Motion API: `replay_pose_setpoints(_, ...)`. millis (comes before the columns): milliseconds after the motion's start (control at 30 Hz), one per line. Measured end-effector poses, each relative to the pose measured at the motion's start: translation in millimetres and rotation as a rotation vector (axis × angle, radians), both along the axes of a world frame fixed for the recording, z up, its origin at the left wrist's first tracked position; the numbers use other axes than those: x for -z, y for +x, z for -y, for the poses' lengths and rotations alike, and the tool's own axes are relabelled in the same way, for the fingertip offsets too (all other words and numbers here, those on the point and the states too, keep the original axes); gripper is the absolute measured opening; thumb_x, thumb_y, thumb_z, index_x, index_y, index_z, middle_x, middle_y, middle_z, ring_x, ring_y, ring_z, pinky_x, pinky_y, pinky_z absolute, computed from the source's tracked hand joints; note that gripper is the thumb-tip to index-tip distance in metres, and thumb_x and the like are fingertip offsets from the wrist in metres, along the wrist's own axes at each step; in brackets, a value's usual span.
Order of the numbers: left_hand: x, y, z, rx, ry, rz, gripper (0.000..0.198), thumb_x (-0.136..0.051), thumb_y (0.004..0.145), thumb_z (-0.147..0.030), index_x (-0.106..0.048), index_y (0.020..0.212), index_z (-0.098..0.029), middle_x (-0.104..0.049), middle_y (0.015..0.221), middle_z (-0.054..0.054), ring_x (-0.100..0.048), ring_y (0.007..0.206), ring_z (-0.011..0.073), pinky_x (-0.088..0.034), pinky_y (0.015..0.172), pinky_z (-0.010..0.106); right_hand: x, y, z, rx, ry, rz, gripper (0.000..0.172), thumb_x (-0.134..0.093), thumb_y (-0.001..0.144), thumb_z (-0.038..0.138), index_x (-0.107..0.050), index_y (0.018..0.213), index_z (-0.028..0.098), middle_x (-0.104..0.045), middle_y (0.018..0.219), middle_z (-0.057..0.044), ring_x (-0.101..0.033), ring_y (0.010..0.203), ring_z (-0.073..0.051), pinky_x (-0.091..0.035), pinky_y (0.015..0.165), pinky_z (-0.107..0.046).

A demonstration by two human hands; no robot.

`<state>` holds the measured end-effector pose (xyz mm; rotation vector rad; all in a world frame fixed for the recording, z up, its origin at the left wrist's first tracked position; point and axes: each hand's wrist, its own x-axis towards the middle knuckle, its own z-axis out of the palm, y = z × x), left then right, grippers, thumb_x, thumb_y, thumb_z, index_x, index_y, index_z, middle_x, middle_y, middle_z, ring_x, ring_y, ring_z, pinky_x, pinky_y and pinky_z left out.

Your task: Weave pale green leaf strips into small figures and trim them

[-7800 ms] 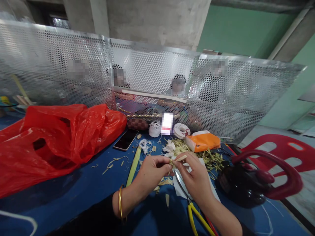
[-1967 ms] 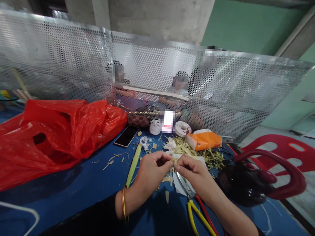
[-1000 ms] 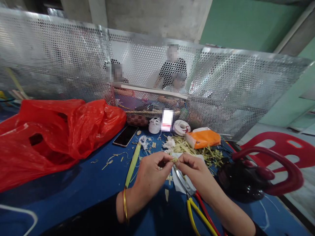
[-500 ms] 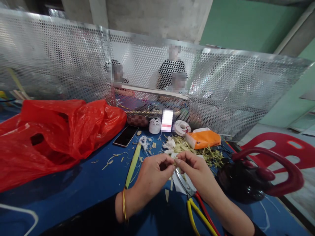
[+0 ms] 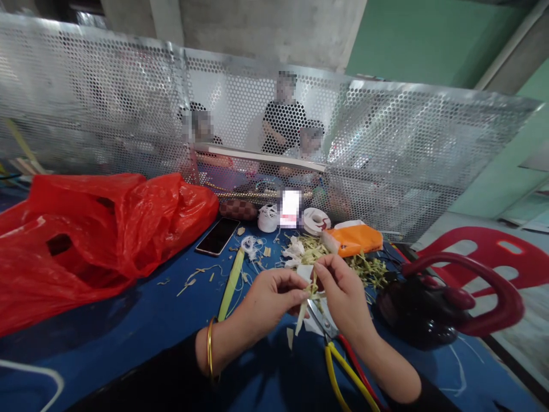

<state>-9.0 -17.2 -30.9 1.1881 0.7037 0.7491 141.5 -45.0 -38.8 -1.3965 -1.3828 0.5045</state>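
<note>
My left hand (image 5: 278, 294) pinches a small knotted piece of pale leaf strip (image 5: 312, 290) between thumb and fingers. On its right side, my right hand (image 5: 343, 289) grips an end of the same strip, with its fingertips closed just above the knot. Loose strip ends hang down from the piece. Scissors (image 5: 328, 329) with one yellow and one red handle lie beneath my hands, partly on white paper (image 5: 305, 272). Behind the hands is a heap of pale green knotted leaf pieces (image 5: 371, 270). A flat green leaf strip (image 5: 231, 283) lies left of my left hand.
A red plastic bag (image 5: 98, 229) covers the left side. Farther back are a phone (image 5: 218, 236), white string ball (image 5: 268, 219), ribbon roll (image 5: 316, 221) and orange packet (image 5: 358, 238). A dark kettle (image 5: 416, 315) stands right, before a perforated metal screen (image 5: 386, 154) with people behind it.
My right hand has risen slightly and drawn away from the left, pulling a strip end upward. More of the knotted piece now shows between the fingers. The view has shifted slightly.
</note>
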Motion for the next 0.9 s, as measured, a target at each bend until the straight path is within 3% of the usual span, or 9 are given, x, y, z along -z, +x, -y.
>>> replay_pose_setpoints(233,-2.0,-2.6,2.2,0.075,-0.072,-0.042,0.019,-0.075,0.063,-0.026,-0.066,0.074,-0.014,-0.063,0.061,-0.002,-0.06,0.054,0.012,-0.045,0.059,0.025,2.7,-0.2,3.2,0.103,0.09,0.365,0.014,-0.042,0.093,0.031,-0.048,0.082,0.023,-0.051,0.063,0.003,-0.049,0.054,-0.015,-0.035,0.054,-0.026)
replay_pose_setpoints(533,-7.4,-5.0,3.3,0.197,-0.166,-0.091,0.017,-0.07,0.069,-0.029,-0.068,0.078,-0.015,-0.063,0.06,-0.002,-0.062,0.056,0.011,-0.044,0.059,0.023,6.0,0.5,2.3,0.101,0.141,0.478,0.013,-0.041,0.094,0.029,-0.046,0.084,0.023,-0.053,0.062,0.003,-0.052,0.051,-0.015,-0.036,0.052,-0.025)
replay_pose_setpoints(733,-4.0,-4.6,3.1,0.16,-0.109,-0.15,0.017,-0.071,0.065,-0.03,-0.065,0.067,-0.015,-0.052,0.053,-0.006,-0.051,0.049,0.0089,-0.043,0.054,0.022,9.5,-1.8,2.5,0.09,0.169,0.559,0.013,-0.041,0.094,0.028,-0.047,0.084,0.023,-0.055,0.063,0.002,-0.054,0.051,-0.016,-0.035,0.051,-0.025)
replay_pose_setpoints(900,-2.9,-4.3,2.1,0.172,-0.072,-0.192,0.015,-0.069,0.065,-0.029,-0.063,0.061,-0.015,-0.051,0.053,-0.005,-0.051,0.049,0.0092,-0.044,0.054,0.023,10.5,-2.6,2.3,0.081,0.178,0.581,0.013,-0.042,0.094,0.028,-0.048,0.083,0.023,-0.054,0.061,0.003,-0.052,0.049,-0.015,-0.034,0.05,-0.024)
